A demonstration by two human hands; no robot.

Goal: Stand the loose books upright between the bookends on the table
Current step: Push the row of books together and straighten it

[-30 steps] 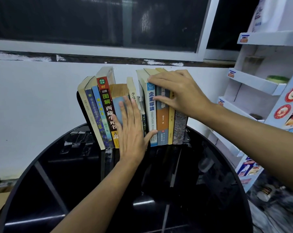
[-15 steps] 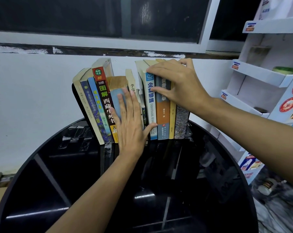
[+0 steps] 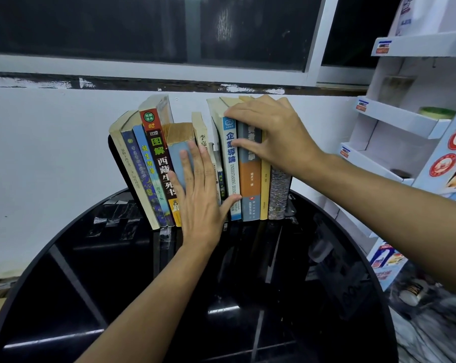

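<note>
Paperbacks [image 3: 200,127] on the glossy black table [image 3: 90,284] — left group leaning, right upright.
Against the black bookend [image 3: 114,155] the leaning books [image 3: 140,174] are tipped leftward; the left hand [image 3: 199,205], nearer, is pressed flat, fingers straight, on their matte spines; the upright books [image 3: 250,184] are clasped over their tops by the curled right hand [image 3: 274,137].

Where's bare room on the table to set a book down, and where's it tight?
Free: the black glass table between the book row and the near rim, either side of the left forearm. Tight: the row itself, left hand pressing its spines, right hand gripping its top.
</note>
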